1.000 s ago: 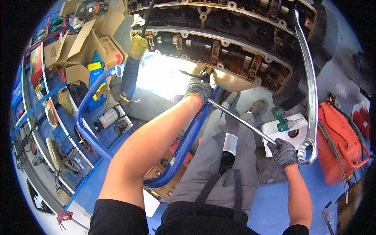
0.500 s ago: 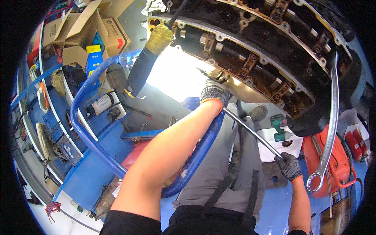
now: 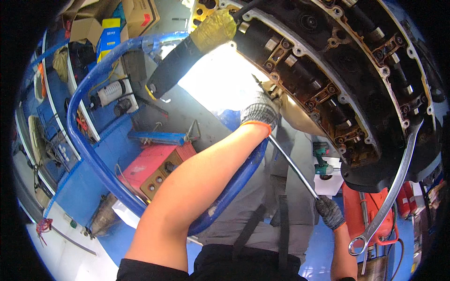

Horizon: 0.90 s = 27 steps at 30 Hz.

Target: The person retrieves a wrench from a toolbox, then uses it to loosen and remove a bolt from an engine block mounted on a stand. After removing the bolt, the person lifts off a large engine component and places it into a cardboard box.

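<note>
A long silver metal bar (image 3: 295, 167) slants between my gloved hands, beside the engine block (image 3: 323, 65). Around its lower end, the fingers of my right hand (image 3: 330, 211) are closed. My left hand (image 3: 260, 111), in a grey knit glove with an orange cuff, is closed at the bar's upper end, against the engine's near side. The bar's far end is hidden by that hand. A dark thin tip (image 3: 257, 80) sticks out past the fingers. On the right, a large combination wrench (image 3: 391, 201) hangs from the engine with its ring end down.
A blue tubular frame (image 3: 89, 154) curves around my left arm. A black-handled light (image 3: 176, 68) with yellow wrapping stands near the engine. Below are a red box (image 3: 150, 164), a green power drill (image 3: 321, 157) and a red tank (image 3: 356, 206). Cardboard boxes (image 3: 86, 28) sit at the upper left.
My view has shifted, so the engine appears lower and farther right. The bar's lower end and my right hand appear lower and slightly farther left. Both hands keep their hold.
</note>
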### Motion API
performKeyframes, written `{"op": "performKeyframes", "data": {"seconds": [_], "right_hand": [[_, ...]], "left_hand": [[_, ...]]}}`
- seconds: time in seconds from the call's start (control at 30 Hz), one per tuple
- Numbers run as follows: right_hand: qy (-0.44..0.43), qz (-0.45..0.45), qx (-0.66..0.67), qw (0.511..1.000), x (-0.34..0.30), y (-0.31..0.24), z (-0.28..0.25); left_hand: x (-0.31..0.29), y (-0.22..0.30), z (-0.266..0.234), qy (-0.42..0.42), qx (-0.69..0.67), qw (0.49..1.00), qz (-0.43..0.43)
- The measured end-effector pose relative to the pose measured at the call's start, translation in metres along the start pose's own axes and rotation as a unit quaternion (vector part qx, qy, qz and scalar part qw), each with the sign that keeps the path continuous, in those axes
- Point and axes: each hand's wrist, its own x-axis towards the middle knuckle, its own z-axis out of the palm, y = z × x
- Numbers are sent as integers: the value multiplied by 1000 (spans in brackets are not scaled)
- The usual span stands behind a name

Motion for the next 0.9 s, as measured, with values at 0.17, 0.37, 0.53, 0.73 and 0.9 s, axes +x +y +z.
{"op": "performKeyframes", "data": {"seconds": [0.17,0.37,0.53,0.73,0.9], "right_hand": [[-228,4,-38,973,1,33,-32],[-99,-279,-299,907,-18,49,-36],[-60,-357,-405,840,-21,36,-70],[-105,-320,-395,855,-23,16,-84],[-74,51,-152,984,-54,-65,-108]], "left_hand": [[-6,6,-3,-25,-61,998,-23],[3,3,-2,-18,-3,1000,13],[-17,26,-31,-10,-61,992,-109],[-9,22,-34,-103,-37,990,-88],[-6,10,-16,-33,-93,992,-73]]}}
